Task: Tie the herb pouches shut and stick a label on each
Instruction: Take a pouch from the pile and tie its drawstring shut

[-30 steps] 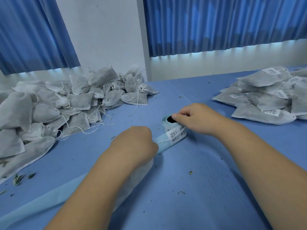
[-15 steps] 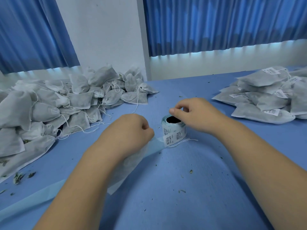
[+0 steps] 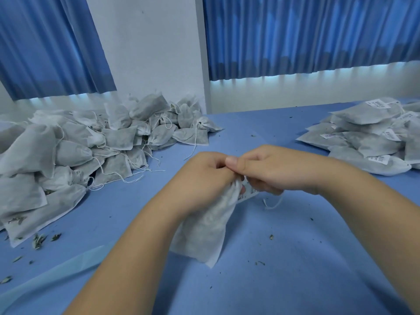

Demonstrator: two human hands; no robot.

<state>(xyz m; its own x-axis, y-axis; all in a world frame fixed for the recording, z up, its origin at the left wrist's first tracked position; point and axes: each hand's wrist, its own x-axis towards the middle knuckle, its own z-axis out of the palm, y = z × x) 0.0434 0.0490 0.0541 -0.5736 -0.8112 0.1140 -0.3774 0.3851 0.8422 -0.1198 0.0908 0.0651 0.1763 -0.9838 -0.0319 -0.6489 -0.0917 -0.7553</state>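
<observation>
A grey-white herb pouch [image 3: 205, 233] hangs from my left hand [image 3: 205, 176], which grips its gathered neck just above the blue table. My right hand [image 3: 267, 170] meets the left at the neck, fingers closed on a white barcode label [image 3: 247, 194] that pokes out below them against the pouch top. The pouch's white drawstring [image 3: 272, 203] dangles under my right hand. The label roll is hidden behind my hands.
A heap of unlabelled pouches with loose strings [image 3: 75, 151] fills the left of the table. A stack of labelled pouches [image 3: 372, 137] lies at the right. A pale blue backing strip [image 3: 52, 278] runs across the near left. Herb crumbs [image 3: 39, 239] dot the cloth.
My hands left the label roll and came together; the left hand has lifted the pouch by its neck, and the right hand now holds a label against it.
</observation>
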